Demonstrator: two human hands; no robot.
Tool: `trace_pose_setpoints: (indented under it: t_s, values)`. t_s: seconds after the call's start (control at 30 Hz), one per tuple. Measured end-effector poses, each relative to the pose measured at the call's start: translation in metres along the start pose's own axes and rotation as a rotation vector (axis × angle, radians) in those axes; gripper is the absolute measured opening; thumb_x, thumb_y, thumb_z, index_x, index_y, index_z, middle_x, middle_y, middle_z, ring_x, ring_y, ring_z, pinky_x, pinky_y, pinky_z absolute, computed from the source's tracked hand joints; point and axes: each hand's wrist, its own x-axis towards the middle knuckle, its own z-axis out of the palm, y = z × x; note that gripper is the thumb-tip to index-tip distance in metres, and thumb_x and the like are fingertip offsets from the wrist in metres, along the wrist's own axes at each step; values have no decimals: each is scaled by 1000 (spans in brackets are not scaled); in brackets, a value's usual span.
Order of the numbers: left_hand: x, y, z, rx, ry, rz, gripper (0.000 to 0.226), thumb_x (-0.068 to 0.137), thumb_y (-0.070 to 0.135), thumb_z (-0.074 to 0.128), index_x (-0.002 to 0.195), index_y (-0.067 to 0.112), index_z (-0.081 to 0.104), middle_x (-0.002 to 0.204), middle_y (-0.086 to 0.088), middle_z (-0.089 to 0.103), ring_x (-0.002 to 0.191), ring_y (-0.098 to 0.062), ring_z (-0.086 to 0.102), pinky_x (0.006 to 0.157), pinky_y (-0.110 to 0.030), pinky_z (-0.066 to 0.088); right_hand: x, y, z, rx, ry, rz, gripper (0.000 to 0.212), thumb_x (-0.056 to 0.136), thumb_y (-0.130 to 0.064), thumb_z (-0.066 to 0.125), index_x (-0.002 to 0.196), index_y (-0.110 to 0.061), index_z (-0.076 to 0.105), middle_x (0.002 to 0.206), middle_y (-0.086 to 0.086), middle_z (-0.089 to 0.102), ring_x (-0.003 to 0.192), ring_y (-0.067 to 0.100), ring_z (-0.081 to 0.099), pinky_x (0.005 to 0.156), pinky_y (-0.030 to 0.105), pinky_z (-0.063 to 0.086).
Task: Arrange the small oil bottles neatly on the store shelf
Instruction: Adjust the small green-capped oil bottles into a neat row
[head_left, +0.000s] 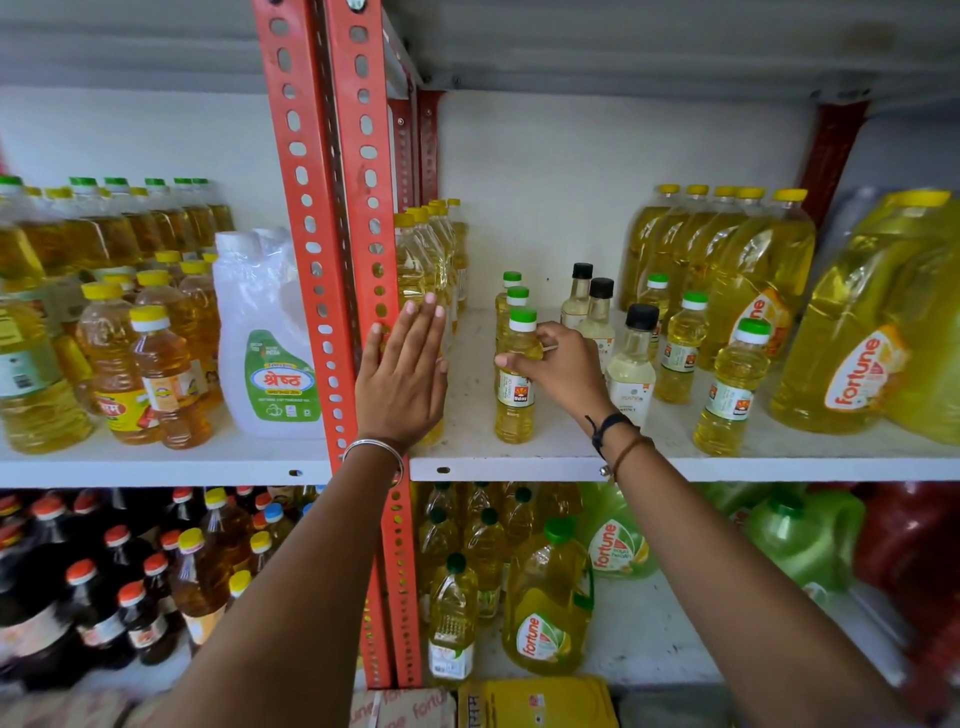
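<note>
Both hands are up at the middle shelf (519, 460). Left hand (402, 382) is open, fingers flat and together, pressed against the row of tall yellow-cap bottles (423, 260) beside the red post (332, 260) at centre frame. Right hand (558, 369) is closed around the shoulder of a small green-cap bottle (515, 379), thumb in front, fingers behind; the bottle stands upright near the shelf's front edge, though whether its base is touching the board I cannot tell.

Two more green-cap bottles (511, 293) line up straight behind it. Right of centre, the rest are scattered: three black-cap bottles (631, 364) and three more green-cap ones (732, 387) stand apart in no clear row, with big jugs (852, 332) at the right edge.

Risks, as I judge them: the right wrist sits just beside the nearest black-cap bottle, so a sideways pull could knock it into its neighbours. The gripped bottle is narrow and tall; set down tilted or too near the lip, it could tip off onto the stock below. Pushing the tall row too hard could topple those bottles backward.
</note>
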Motion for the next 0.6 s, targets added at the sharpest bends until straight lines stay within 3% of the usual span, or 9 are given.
trace_pose_setpoints:
  t_s: [0.2,0.4,0.6]
  values:
    - [0,0,0,1,-4,1,56,97,30,30,150,11,25,155,-7,28,147,-15,7,118,-40,4,-12,0,-1,-5,25,-22,44,69,-38,81,104,-15,67,104,3,71,94,15,66,78,25,53]
    - [0,0,1,7,-9,1,56,97,30,30,150,11,25,155,-6,28,147,-14,6,118,-41,6,-19,-6,-4,-26,32,-49,43,70,-38,80,103,-16,67,93,-5,67,88,12,64,73,21,51]
    - [-1,-1,2,4,-16,5,56,97,30,31,149,11,27,155,-7,29,147,-14,7,118,-41,5,-21,-8,-3,-20,35,-58,39,69,-37,81,102,-19,67,91,-7,66,87,12,66,77,25,54]
